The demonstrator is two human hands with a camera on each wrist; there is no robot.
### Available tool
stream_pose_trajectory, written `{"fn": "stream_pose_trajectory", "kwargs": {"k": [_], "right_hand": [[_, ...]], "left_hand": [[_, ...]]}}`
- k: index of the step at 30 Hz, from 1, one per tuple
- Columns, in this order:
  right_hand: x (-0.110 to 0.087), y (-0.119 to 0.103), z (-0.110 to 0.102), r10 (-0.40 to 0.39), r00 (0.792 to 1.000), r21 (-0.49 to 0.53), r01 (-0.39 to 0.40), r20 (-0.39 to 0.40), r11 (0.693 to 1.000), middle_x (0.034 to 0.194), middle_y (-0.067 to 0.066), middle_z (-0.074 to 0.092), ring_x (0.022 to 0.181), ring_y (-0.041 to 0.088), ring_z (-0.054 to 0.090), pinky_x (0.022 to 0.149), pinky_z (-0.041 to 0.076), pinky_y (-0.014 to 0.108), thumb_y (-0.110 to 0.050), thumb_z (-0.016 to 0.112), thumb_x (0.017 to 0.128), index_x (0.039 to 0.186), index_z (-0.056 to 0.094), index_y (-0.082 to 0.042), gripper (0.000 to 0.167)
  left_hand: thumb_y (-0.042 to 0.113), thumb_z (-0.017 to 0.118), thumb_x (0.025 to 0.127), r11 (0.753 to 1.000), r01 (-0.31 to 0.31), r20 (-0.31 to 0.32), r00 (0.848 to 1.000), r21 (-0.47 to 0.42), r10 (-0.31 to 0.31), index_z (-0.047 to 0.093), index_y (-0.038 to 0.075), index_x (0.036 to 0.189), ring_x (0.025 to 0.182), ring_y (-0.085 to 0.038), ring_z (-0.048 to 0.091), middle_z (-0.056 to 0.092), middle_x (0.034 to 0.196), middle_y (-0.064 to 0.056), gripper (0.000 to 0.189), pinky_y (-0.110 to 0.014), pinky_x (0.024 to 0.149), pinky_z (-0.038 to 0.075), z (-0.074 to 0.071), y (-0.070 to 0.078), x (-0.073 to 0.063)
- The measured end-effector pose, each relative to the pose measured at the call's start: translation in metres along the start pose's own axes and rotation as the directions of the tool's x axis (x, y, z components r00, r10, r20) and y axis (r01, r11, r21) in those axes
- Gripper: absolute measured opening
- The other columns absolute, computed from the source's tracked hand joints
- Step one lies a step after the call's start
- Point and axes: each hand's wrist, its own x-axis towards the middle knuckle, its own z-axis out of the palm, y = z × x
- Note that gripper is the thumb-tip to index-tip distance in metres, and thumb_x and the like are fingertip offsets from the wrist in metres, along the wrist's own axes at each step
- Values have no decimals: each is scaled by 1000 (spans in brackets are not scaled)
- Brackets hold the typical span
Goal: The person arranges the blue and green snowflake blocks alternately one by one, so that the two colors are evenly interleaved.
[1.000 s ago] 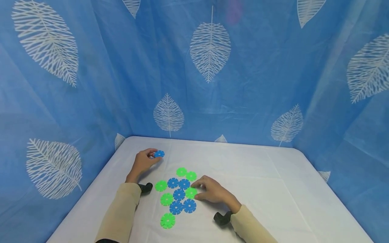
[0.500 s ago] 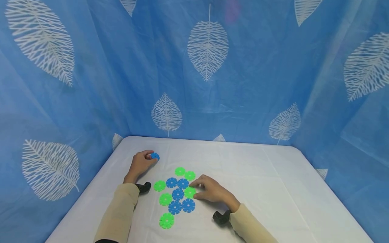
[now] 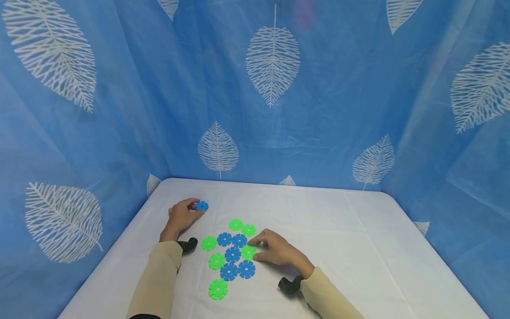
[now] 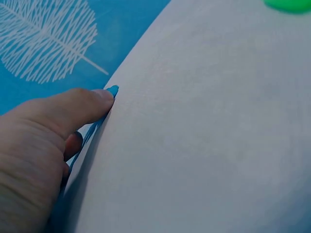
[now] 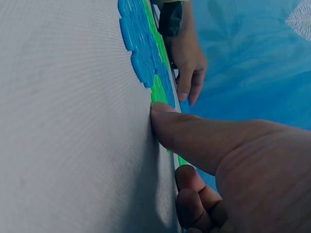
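Observation:
Near the table's far left corner my left hand [image 3: 183, 216] pinches a blue interlocking disc [image 3: 202, 206] by its edge, between thumb and fingers. The left wrist view shows that disc [image 4: 113, 90] almost edge-on past the thumb, just over the white cloth. At the right side of a group of flat discs, my right hand [image 3: 276, 249] has thumb and a finger on either side of a green interlocking disc [image 3: 249, 252], which lies on the table. In the right wrist view the thumb touches the edge of this green disc [image 5: 159, 90]; the fingertips' contact is partly hidden.
Several blue discs [image 3: 233, 254] and green discs [image 3: 216, 261] lie close together on the white table [image 3: 342, 248]. One green disc [image 3: 218, 289] lies nearest the front. A blue leaf-patterned curtain [image 3: 318, 110] stands behind and at both sides.
My left hand has drawn slightly left and toward me with the blue disc, which tilted and then lay flatter again. The right hand stays at the green disc. The whole view has shifted slightly.

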Motion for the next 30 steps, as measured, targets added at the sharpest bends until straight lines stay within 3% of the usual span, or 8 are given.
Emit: {"fn": "stream_pose_trajectory", "kwargs": {"k": [3, 12, 20, 30], "right_hand": [[1, 0, 0, -2, 1000, -5, 2, 4, 1000, 114, -6, 59, 100, 11, 53, 88, 46, 32, -32, 77, 88, 125, 70, -25, 38], [2, -1, -2, 4, 1000, -16, -4, -1, 1000, 115, -6, 59, 101, 11, 53, 88, 46, 33, -33, 76, 89, 125, 70, -25, 38], [1, -2, 0, -4, 1000, -28, 4, -4, 1000, 115, -4, 60, 100, 10, 53, 88, 46, 31, -33, 76, 88, 125, 70, -24, 39], [0, -2, 1, 8, 1000, -48, -9, -13, 999, 113, -7, 59, 101, 10, 54, 90, 47, 33, -34, 76, 88, 125, 69, -27, 38]], "left_hand": [[34, 77, 86, 1000, 25, 17, 1000, 2, -25, 67, 14, 129, 98, -27, 59, 67, 99, -5, 48, -47, 87, 24, -2, 0, 0], [36, 73, 89, 999, 10, 45, 999, 41, -12, 65, 13, 131, 100, -27, 59, 66, 103, -7, 49, -47, 84, 24, -3, 2, 2], [38, 70, 91, 993, -9, 71, 997, 118, 1, 66, 13, 132, 91, -26, 53, 59, 92, -6, 49, -45, 80, 23, -2, 3, -1], [39, 69, 91, 991, -16, 74, 997, 129, 6, 65, 12, 134, 91, -26, 52, 60, 94, -7, 51, -45, 79, 24, -4, 6, -2]]}}
